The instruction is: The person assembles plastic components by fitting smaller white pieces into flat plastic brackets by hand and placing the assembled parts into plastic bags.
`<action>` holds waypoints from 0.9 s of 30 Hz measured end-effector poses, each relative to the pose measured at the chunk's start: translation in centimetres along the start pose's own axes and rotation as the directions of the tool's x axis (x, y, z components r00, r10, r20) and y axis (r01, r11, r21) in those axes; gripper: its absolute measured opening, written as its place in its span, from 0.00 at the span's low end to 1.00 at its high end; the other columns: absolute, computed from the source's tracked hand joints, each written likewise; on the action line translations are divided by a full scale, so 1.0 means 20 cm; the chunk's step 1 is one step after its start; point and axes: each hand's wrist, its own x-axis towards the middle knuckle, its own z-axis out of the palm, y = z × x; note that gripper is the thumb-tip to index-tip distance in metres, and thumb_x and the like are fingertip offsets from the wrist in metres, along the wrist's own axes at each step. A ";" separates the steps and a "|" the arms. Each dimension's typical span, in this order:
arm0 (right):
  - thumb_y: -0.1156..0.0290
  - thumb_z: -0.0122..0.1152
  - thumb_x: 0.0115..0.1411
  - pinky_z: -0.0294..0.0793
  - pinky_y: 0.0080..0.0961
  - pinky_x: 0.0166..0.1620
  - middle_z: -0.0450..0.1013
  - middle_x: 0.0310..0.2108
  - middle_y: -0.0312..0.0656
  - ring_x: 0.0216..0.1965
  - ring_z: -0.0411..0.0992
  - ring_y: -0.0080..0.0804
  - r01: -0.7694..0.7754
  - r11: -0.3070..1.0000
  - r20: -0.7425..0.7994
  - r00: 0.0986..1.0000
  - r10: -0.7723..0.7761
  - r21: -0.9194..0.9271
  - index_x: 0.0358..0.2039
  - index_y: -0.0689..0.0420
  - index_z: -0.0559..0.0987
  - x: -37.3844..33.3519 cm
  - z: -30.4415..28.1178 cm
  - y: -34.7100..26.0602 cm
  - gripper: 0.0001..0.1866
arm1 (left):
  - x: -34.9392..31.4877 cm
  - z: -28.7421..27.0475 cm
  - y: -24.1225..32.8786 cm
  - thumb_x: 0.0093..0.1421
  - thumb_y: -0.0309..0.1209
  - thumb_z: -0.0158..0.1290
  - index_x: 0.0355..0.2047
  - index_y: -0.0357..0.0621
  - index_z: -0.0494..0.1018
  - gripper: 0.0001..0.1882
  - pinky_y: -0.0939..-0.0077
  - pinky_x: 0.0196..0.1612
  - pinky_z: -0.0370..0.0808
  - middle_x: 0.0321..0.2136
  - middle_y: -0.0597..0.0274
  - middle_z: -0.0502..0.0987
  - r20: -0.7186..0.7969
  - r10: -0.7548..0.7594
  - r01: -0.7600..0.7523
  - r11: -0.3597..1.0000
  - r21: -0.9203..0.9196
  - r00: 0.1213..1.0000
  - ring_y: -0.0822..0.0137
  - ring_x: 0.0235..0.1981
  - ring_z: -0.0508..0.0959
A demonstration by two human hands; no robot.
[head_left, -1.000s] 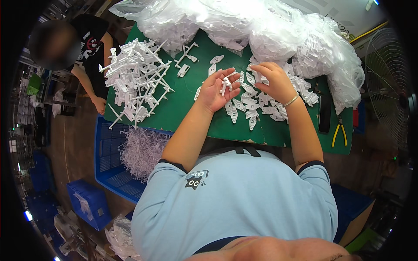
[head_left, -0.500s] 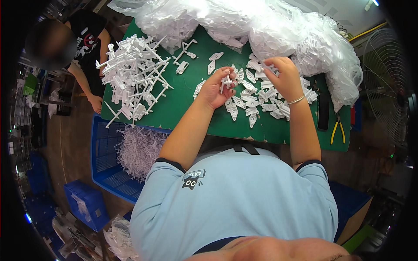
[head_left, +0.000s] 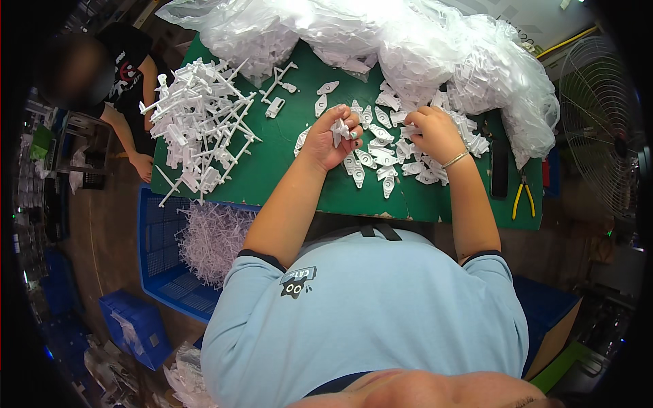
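Curled fingers of my left hand (head_left: 322, 147) hold several small white plastic parts (head_left: 339, 132) in the palm, above the green table (head_left: 286, 163). To its right, my right hand (head_left: 439, 136) reaches down into a spread of small white plastic pieces. Its thumb and fingers are pinched together; whatever lies between the tips is too small to make out. Flat diamond-shaped white plates (head_left: 381, 134) lie between and below the two hands. A few more plates (head_left: 321, 104) rest just beyond my left hand.
A tangled heap of white sprues (head_left: 197, 129) covers the table's left. Clear bags (head_left: 415, 64) of white parts line the back. Yellow-handled pliers (head_left: 524, 198) and a dark flat object (head_left: 499, 170) lie right. A blue crate (head_left: 163, 279) holds scraps. Another person's hand (head_left: 142, 166) hangs at left.
My right hand has come down from above the pieces, and its fingers have closed together among them. My left hand keeps the white parts, its fingers a little more curled.
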 end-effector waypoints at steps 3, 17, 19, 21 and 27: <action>0.75 0.66 0.44 0.72 0.38 0.43 0.74 0.31 0.41 0.38 0.72 0.44 0.020 1.000 -0.005 1.000 -0.020 -0.021 0.31 0.54 0.79 0.00 0.00 0.00 0.11 | 0.01 -0.03 0.00 0.64 0.39 0.47 0.27 0.50 0.66 0.11 0.67 0.36 0.73 0.26 0.66 0.69 0.064 -0.013 0.017 0.998 -0.068 0.998 0.65 0.31 0.72; 0.75 0.66 0.46 0.72 0.38 0.38 0.74 0.25 0.41 0.33 0.73 0.42 -0.177 0.914 -0.011 0.981 0.194 0.365 0.31 0.57 0.77 -0.04 -0.05 0.02 0.10 | 0.01 -0.05 0.00 0.65 0.42 0.49 0.47 0.41 0.73 0.18 0.57 0.47 0.76 0.47 0.51 0.75 -0.013 0.046 -0.047 0.997 -0.058 0.999 0.55 0.44 0.77; 0.74 0.67 0.45 0.72 0.37 0.40 0.75 0.27 0.41 0.35 0.73 0.42 -0.075 0.975 0.025 0.997 0.071 0.208 0.31 0.57 0.78 -0.04 -0.05 0.05 0.11 | 0.01 -0.06 0.00 0.65 0.43 0.50 0.47 0.42 0.73 0.19 0.59 0.44 0.77 0.47 0.52 0.75 -0.027 0.049 -0.050 0.998 -0.046 0.998 0.58 0.41 0.77; 0.73 0.67 0.45 0.72 0.36 0.40 0.75 0.28 0.41 0.36 0.73 0.42 -0.030 0.986 -0.098 0.994 0.047 0.164 0.30 0.57 0.78 -0.01 -0.03 0.03 0.11 | 0.01 -0.04 0.00 0.67 0.45 0.47 0.46 0.45 0.74 0.18 0.67 0.36 0.76 0.42 0.59 0.76 0.063 0.056 -0.050 0.994 -0.095 0.996 0.64 0.33 0.76; 0.74 0.67 0.42 0.71 0.37 0.43 0.75 0.31 0.40 0.38 0.72 0.43 0.103 0.993 -0.203 0.975 -0.090 0.054 0.28 0.55 0.77 0.12 0.09 0.01 0.10 | 0.01 -0.02 0.02 0.68 0.45 0.47 0.43 0.46 0.74 0.16 0.74 0.30 0.71 0.35 0.64 0.73 0.136 0.024 -0.011 0.996 -0.094 0.990 0.70 0.27 0.72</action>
